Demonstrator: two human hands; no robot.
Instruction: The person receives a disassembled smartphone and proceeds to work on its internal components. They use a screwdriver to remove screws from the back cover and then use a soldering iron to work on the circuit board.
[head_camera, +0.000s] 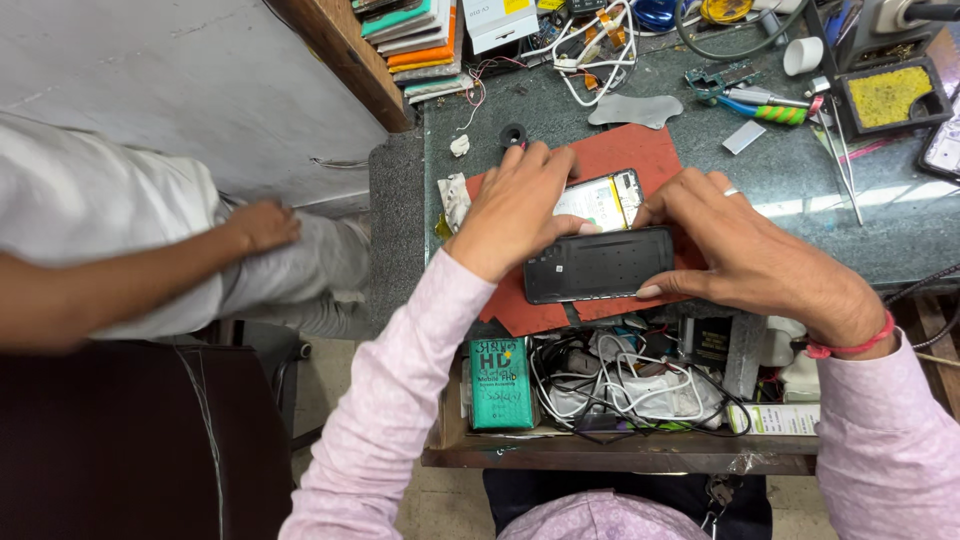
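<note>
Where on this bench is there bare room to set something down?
Bare grey bench top lies between the red mat and the tweezers. The back edge is crowded with white cables and the stacked boxes; the open drawer is full.

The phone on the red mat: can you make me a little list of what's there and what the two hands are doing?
thing in hand: black phone back cover, lifted off an opened phone
left hand: fingers on the opened phone and the cover's upper left edge
right hand: gripping the cover's right end
surface: red mat on a grey workbench
nearby tools: green-handled screwdriver, tweezers
below: open drawer of cables
other person: a hand at far left
</note>
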